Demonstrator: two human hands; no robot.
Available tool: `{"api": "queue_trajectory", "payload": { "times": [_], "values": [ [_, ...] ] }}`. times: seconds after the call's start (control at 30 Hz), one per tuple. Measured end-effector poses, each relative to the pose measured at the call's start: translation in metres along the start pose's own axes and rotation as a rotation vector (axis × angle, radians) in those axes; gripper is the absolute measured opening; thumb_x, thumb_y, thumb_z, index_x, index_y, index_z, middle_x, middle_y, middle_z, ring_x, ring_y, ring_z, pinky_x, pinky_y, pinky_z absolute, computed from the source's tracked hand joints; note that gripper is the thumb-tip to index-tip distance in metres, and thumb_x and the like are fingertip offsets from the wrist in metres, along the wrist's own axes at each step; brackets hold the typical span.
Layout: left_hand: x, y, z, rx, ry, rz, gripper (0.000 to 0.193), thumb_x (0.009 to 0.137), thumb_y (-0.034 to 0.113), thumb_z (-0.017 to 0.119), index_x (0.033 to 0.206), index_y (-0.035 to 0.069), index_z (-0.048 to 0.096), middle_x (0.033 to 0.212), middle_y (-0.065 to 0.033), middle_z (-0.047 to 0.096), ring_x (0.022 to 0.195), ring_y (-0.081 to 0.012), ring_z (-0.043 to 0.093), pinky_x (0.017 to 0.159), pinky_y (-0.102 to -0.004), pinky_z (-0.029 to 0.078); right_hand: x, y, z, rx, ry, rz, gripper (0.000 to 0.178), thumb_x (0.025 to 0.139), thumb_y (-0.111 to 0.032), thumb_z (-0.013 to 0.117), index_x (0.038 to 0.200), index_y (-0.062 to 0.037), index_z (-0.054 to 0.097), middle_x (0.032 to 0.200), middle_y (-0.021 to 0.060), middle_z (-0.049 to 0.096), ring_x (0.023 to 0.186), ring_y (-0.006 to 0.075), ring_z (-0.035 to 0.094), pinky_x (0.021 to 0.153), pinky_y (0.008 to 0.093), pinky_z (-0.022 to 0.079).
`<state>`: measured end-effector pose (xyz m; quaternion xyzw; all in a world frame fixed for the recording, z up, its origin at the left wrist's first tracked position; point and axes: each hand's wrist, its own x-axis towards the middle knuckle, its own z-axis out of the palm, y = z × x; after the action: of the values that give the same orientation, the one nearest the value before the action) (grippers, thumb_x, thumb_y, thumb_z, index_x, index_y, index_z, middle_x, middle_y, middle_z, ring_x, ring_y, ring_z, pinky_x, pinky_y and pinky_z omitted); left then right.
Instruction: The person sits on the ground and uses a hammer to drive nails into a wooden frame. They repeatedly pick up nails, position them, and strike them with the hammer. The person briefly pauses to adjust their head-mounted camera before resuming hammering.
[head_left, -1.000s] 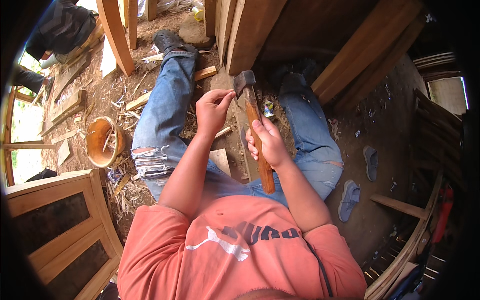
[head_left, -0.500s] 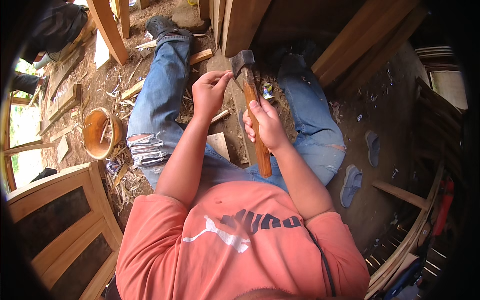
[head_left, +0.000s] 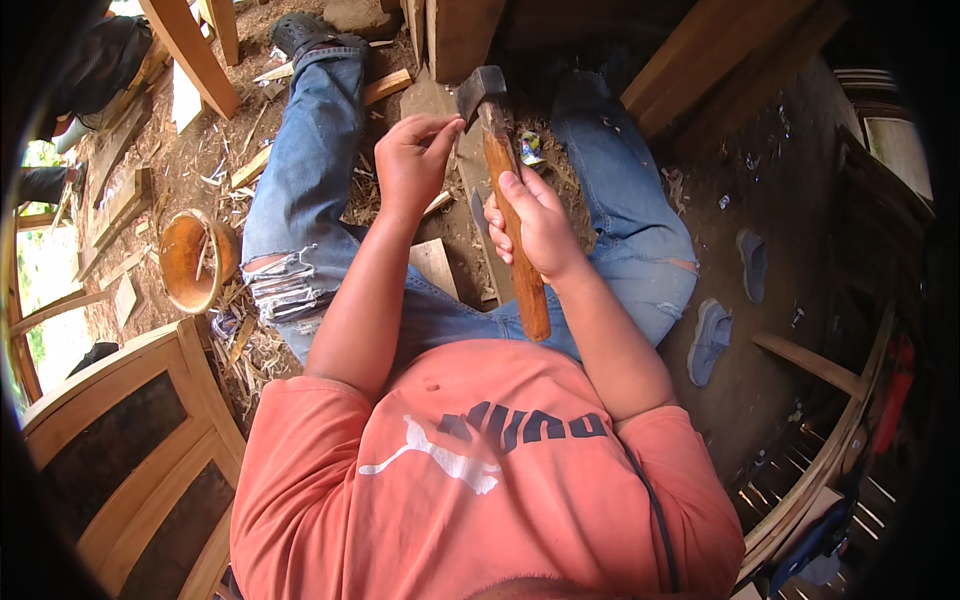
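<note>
Dirt floor (head_left: pixel 770 150) littered with wood chips and offcuts is spreading under the seated person, with timber frames leaning around.

At the centre, one hammer with a dark steel head and an orange-brown wooden handle (head_left: pixel 510 200) is standing nearly upright, head toward twelve o'clock. The right hand (head_left: pixel 535 225) is wrapping closed around the middle of the handle. The left hand (head_left: pixel 410 160) is sitting just beside the head at nine o'clock, fingertips pinched together; whether they are pinching anything I cannot tell. The hammer is likely head-heavy and rigid, its smooth handle best gripped lower down for swing, higher for control.

Beneath the hands, one pale flat wooden board (head_left: pixel 470 190) is lying between the two jeans-clad legs (head_left: pixel 300 190). At nine o'clock one round orange-brown wooden bowl (head_left: pixel 195 260) is resting among shavings. At three o'clock two grey slip-on shoes (head_left: pixel 710 335) are lying well apart. At seven o'clock one panelled wooden door frame (head_left: pixel 130 450) is leaning.
</note>
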<state>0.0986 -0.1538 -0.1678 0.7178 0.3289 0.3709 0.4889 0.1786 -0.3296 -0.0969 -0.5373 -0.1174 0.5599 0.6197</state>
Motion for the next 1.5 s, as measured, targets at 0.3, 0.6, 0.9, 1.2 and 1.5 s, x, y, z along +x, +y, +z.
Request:
{"api": "queue_trajectory", "payload": {
  "times": [0.3, 0.6, 0.9, 1.2, 1.5],
  "values": [
    [0.006, 0.000, 0.010, -0.068, -0.045, -0.033, 0.018, 0.097, 0.014, 0.082, 0.107, -0.001, 0.082, 0.097, -0.0045, 0.079, 0.088, -0.0078, 0.071, 0.078, -0.0238, 0.055, -0.006, -0.007, -0.004, -0.004, -0.002, -0.060, 0.038, 0.116, -0.032, 0.048, 0.147, -0.0115, 0.052, 0.080, 0.0009, 0.054, 0.056, 0.0080, 0.053, 0.049, 0.0247, 0.047],
    [0.004, 0.004, 0.011, -0.085, -0.014, -0.093, 0.015, 0.096, 0.014, 0.082, 0.104, 0.001, 0.083, 0.096, -0.0086, 0.081, 0.082, -0.0110, 0.074, 0.075, -0.0259, 0.057, -0.001, -0.004, -0.005, -0.021, -0.011, -0.045, 0.035, 0.116, -0.032, 0.049, 0.144, -0.0112, 0.054, 0.080, 0.0007, 0.054, 0.057, 0.0086, 0.053, 0.049, 0.0255, 0.047],
    [0.003, 0.001, 0.010, -0.118, -0.018, -0.151, 0.019, 0.096, 0.018, 0.083, 0.105, 0.001, 0.084, 0.094, -0.0085, 0.082, 0.083, -0.0102, 0.074, 0.074, -0.0255, 0.056, -0.002, -0.007, 0.001, -0.028, 0.005, -0.062, 0.036, 0.116, -0.031, 0.049, 0.146, -0.0113, 0.053, 0.080, -0.0002, 0.054, 0.055, 0.0078, 0.051, 0.049, 0.0248, 0.046],
    [0.002, 0.003, 0.013, -0.108, -0.036, -0.114, 0.018, 0.096, 0.016, 0.083, 0.106, 0.001, 0.084, 0.094, -0.0079, 0.082, 0.084, -0.0092, 0.074, 0.074, -0.0253, 0.056, -0.006, 0.000, 0.002, 0.051, 0.030, -0.110, 0.037, 0.116, -0.030, 0.049, 0.149, -0.0130, 0.052, 0.079, -0.0002, 0.054, 0.055, 0.0078, 0.052, 0.047, 0.0250, 0.046],
    [0.004, 0.000, 0.014, -0.111, -0.026, -0.118, 0.017, 0.097, 0.015, 0.082, 0.106, 0.001, 0.083, 0.094, -0.0075, 0.082, 0.083, -0.0075, 0.073, 0.073, -0.0249, 0.056, -0.005, 0.017, -0.008, 0.009, 0.010, -0.115, 0.025, 0.116, -0.036, 0.048, 0.125, -0.0134, 0.051, 0.080, 0.0024, 0.054, 0.055, 0.0094, 0.052, 0.048, 0.0256, 0.045]
  ]
}}
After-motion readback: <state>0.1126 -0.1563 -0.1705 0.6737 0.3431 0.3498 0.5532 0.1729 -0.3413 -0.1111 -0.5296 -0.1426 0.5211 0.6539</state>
